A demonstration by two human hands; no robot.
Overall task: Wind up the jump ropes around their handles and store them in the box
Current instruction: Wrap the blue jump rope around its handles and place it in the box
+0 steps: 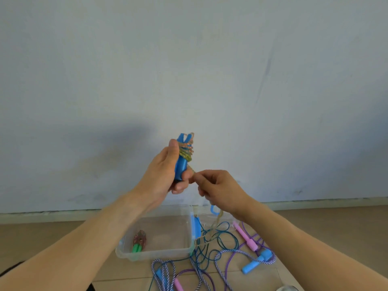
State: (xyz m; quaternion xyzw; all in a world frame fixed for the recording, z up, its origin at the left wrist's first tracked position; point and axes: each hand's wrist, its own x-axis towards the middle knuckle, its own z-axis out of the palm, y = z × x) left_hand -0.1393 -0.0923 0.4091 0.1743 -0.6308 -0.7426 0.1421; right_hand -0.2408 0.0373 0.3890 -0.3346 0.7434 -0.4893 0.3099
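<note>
My left hand grips a pair of blue handles upright in front of the wall. A translucent yellowish rope is coiled several turns around their upper part. My right hand pinches the loose end of that rope just right of the handles; the rest hangs down toward the floor. Below stands the clear plastic box, holding one wound rope with green handles.
Loose ropes lie tangled on the floor right of and in front of the box: a teal rope, a striped rope with light-blue handles, and a purple rope with pink handles. A wall rises directly behind.
</note>
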